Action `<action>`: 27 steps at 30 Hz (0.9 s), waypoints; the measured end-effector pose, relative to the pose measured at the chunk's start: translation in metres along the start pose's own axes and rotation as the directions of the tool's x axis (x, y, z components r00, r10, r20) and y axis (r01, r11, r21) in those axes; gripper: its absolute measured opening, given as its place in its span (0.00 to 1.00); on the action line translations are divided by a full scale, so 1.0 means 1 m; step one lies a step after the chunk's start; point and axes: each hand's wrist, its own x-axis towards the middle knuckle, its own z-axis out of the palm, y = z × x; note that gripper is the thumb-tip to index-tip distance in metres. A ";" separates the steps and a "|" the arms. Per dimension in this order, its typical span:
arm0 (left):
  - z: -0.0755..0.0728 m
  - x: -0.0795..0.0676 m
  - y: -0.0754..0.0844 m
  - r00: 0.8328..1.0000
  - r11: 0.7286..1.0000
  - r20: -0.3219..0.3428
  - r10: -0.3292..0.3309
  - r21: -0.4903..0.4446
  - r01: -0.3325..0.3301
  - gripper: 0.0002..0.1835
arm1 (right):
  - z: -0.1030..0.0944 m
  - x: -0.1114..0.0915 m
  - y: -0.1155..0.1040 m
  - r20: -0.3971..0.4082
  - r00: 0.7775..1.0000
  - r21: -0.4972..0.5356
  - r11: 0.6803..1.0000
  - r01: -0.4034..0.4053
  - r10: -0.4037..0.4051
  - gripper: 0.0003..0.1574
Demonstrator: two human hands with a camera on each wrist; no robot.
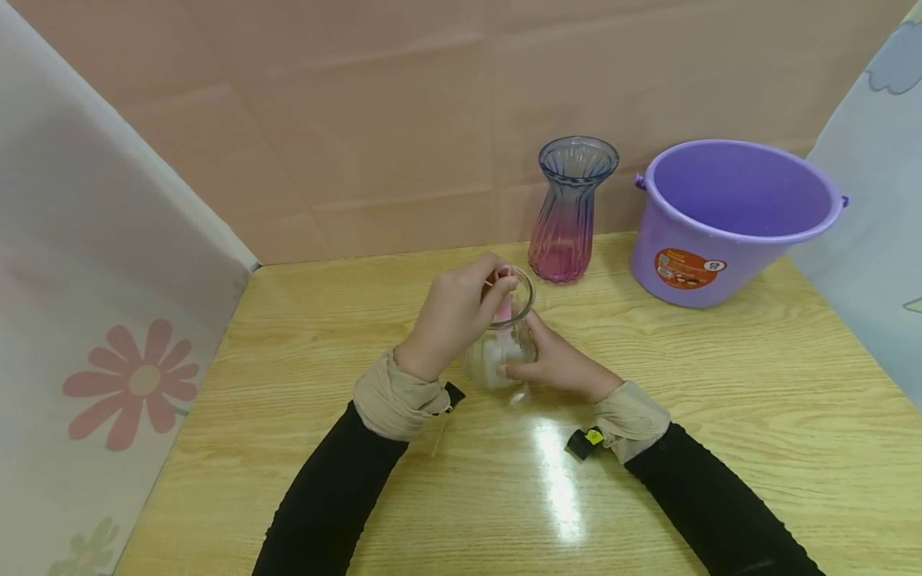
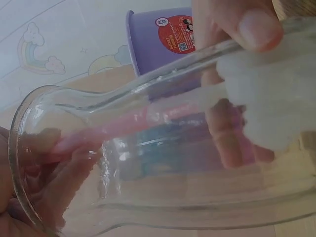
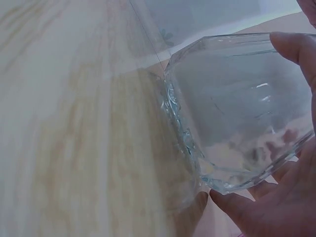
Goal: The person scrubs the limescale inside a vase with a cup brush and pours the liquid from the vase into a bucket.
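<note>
One clear glass vase [image 3: 237,108] is held by the right hand [image 1: 556,364], its fingers and thumb curled around the body. At the vase's mouth, the left hand [image 1: 455,312] pinches a pink-handled brush [image 2: 123,124], whose white head [image 2: 266,94] sits inside. Behind the clear vase, rightward, stand a ribbed blue-and-pink vase [image 1: 565,220] and a purple bucket [image 1: 745,258].

Free tabletop [image 1: 317,344] leftward — vase [image 1: 565,228], bucket [image 1: 742,264] as rear-right obstacles
</note>
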 end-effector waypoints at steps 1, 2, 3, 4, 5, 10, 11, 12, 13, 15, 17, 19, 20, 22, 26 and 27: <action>0.000 0.000 0.000 1.000 1.000 0.000 -0.009 -0.008 0.009 0.08 | 0.000 0.000 0.000 -0.004 1.000 -0.003 1.000 -0.009 0.009 0.66; 0.000 0.000 0.000 1.000 1.000 0.001 -0.012 -0.010 0.012 0.08 | 0.000 0.000 -0.001 -0.005 1.000 -0.009 1.000 -0.013 0.013 0.66; 0.000 0.000 0.000 1.000 1.000 0.002 -0.012 -0.011 0.012 0.08 | 0.000 -0.001 -0.001 -0.009 1.000 -0.012 1.000 -0.020 0.019 0.66; 0.000 0.000 0.000 1.000 1.000 0.002 -0.008 -0.010 0.008 0.08 | 0.000 -0.001 -0.001 -0.010 1.000 -0.015 1.000 -0.025 0.025 0.65; 0.000 0.000 0.001 1.000 1.000 0.000 -0.001 -0.008 0.001 0.08 | 0.000 -0.001 -0.002 -0.013 0.999 -0.017 0.999 -0.031 0.031 0.65; 0.003 -0.002 -0.001 0.998 0.999 -0.044 0.053 0.004 -0.052 0.08 | -0.001 -0.001 -0.002 -0.007 0.999 -0.024 0.999 -0.042 0.042 0.68; 0.003 -0.003 -0.001 0.997 0.998 -0.053 0.062 0.005 -0.062 0.08 | -0.001 -0.001 -0.002 -0.007 0.999 -0.028 0.999 -0.040 0.039 0.69; 0.003 -0.003 -0.002 0.996 0.998 -0.061 0.069 0.006 -0.069 0.08 | -0.001 0.000 -0.002 -0.004 0.999 -0.021 0.999 -0.038 0.038 0.69; 0.004 -0.003 -0.002 0.995 0.997 -0.069 0.077 0.006 -0.077 0.07 | -0.001 0.000 -0.003 -0.005 0.999 -0.025 0.999 -0.033 0.032 0.70; 0.003 -0.003 -0.002 0.994 0.997 -0.070 0.083 0.007 -0.082 0.06 | -0.001 0.000 -0.004 -0.009 1.000 -0.031 0.999 -0.028 0.028 0.71; 0.002 -0.003 -0.001 0.995 0.997 -0.057 0.080 0.008 -0.079 0.05 | 0.000 0.001 -0.005 -0.014 0.999 -0.031 0.999 -0.034 0.033 0.72; 0.001 -0.002 -0.001 0.997 0.997 -0.037 0.075 0.014 -0.074 0.04 | 0.001 0.001 -0.006 -0.019 0.999 -0.043 0.998 -0.045 0.045 0.73; 0.001 -0.002 -0.001 0.997 0.997 -0.025 0.072 0.017 -0.072 0.04 | 0.001 0.000 -0.006 -0.020 0.998 -0.045 0.998 -0.053 0.053 0.72; 0.001 -0.002 -0.001 0.997 0.997 -0.007 0.071 0.026 -0.071 0.04 | 0.001 0.000 -0.006 -0.022 0.998 -0.045 0.997 -0.063 0.062 0.71; 0.001 -0.001 -0.001 0.996 0.994 0.008 0.089 0.055 -0.089 0.05 | 0.000 0.000 -0.006 -0.019 0.998 -0.047 0.997 -0.059 0.058 0.71; 0.002 -0.001 -0.001 0.996 0.994 0.009 0.093 0.062 -0.094 0.05 | 0.000 0.000 -0.006 -0.016 0.998 -0.045 0.997 -0.057 0.056 0.72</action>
